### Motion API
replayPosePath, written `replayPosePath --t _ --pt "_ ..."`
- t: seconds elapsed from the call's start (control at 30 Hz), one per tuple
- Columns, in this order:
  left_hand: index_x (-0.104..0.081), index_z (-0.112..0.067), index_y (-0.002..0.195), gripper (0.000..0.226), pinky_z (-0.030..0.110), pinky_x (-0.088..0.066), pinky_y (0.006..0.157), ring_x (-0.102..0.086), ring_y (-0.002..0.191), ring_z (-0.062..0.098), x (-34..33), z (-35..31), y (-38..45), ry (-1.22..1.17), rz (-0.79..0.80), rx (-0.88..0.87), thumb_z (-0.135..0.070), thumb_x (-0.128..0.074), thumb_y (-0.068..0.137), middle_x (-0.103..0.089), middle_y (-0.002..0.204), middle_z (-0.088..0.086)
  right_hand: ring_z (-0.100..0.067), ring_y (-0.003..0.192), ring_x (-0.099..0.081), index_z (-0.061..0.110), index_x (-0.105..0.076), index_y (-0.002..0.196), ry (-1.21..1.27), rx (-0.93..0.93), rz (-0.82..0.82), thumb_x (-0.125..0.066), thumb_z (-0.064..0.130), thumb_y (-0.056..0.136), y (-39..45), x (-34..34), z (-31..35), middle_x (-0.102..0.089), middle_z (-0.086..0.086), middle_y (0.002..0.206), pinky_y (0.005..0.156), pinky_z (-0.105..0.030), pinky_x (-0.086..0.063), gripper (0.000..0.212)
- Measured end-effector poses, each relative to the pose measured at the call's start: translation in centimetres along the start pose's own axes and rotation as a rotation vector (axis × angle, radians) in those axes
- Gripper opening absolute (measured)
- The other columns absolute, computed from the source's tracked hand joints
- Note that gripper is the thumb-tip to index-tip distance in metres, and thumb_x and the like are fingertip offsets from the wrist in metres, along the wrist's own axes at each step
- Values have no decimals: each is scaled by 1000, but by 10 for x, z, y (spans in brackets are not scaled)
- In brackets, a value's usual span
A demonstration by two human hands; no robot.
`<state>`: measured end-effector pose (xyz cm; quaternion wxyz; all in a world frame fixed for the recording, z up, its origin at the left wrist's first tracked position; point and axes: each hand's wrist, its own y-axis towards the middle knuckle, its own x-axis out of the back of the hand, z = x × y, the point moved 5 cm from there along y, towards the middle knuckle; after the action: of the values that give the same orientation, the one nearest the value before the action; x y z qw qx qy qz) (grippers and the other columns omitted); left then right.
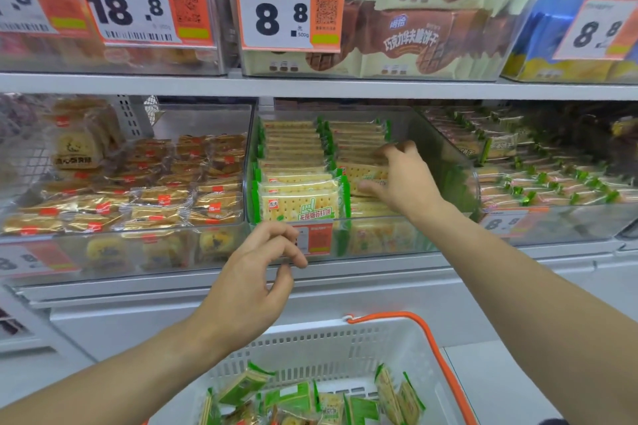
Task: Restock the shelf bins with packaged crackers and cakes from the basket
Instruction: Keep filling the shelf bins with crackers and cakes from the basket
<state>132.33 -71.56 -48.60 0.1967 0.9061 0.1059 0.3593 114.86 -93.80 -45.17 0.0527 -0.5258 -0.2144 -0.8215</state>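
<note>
So the right hand [402, 179] is reaching into the clear middle bin [445, 148] on the shelf, its grip pinching a green-edged cracker pack [366, 173] at the front of the right-hand row. The left hand [257, 269] is hovering just in front of the bin's price tag [316, 238], fingers loosely curled and holding nothing. More green packs [300, 397] are sitting in the white basket [310, 345] with the orange handle [438, 359] below.

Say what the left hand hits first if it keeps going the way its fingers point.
Probably the front wall of the clear cracker bin, around its orange price tag; the left hand looks just short of it, though depth is unclear.
</note>
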Motion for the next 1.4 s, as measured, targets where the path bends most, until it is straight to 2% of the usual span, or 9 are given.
replayPosePath --t 0.2,0.33,0.5,0.67,0.77,0.93,1.1,1.2,1.4 --pt "-65 -26 84 33 7 -44 76 -51 120 1 -5 -1 -1 -12 11 -17 5 -59 92 -50 115 -19 -30 129 -50 15 -66 132 110 90 25 -85 42 75 6 9 -4 -56 -10 138 114 -33 -34 66" --pt "-65 -25 82 32 15 -49 59 -48 123 1 -9 1 -5 -43 50 -2 4 -57 92 -48 115 -24 -24 142 -41 16 -51 147 -10 228 173 -80 43 81 12 5 -14 -48 -6 153 121 -37 -29 77" --pt "-64 -25 81 30 11 -44 62 -51 117 4 -17 3 -5 -9 73 -30 2 -57 93 -48 113 -23 -24 149 -28 26 -32 156 57 251 245 -61 64 88 9 4 -33 -31 -4 162 123 -45 -25 83" --pt "-62 -27 83 21 16 -40 72 -57 86 2 -29 11 -6 55 236 -76 -10 -51 89 -59 92 -18 -25 106 -54 7 -59 124 134 409 -228 -64 33 96 -14 44 -11 -55 -8 112 95 -33 -45 39" --pt "-66 -28 93 21 16 -41 66 -55 76 -2 -43 27 -15 218 565 37 -13 -51 93 -63 85 -19 -14 76 -49 6 -61 95 290 563 -407 -64 13 93 -64 56 18 -55 -2 84 71 -22 -39 8" --pt "-68 -24 104 18 15 -41 71 -56 79 -3 -60 36 -35 276 828 86 -18 -53 96 -64 92 -17 -10 64 -52 20 -59 103 78 689 308 -63 29 91 -150 -41 26 -59 9 73 59 -34 -47 15" --pt "-68 -20 104 14 14 -39 67 -56 83 7 -65 38 -42 278 885 61 -24 -56 99 -68 100 -6 -27 110 -59 14 -58 125 -414 450 1097 -61 35 95 -232 -156 -30 -62 -8 120 82 -31 -42 37" --pt "-67 -19 105 16 24 -44 77 -58 88 10 -66 39 -44 304 915 62 -28 -55 100 -70 103 -4 -30 107 -61 7 -61 119 -510 263 1238 -70 32 89 -269 -198 -63 -63 -13 120 89 -39 -53 40" --pt "-66 -21 102 16 32 -50 86 -62 94 15 -63 41 -47 348 974 91 -32 -54 100 -70 101 -5 -30 118 -58 13 -53 133 -342 60 1139 -61 40 95 -327 -247 -62 -58 -10 128 97 -42 -52 48"
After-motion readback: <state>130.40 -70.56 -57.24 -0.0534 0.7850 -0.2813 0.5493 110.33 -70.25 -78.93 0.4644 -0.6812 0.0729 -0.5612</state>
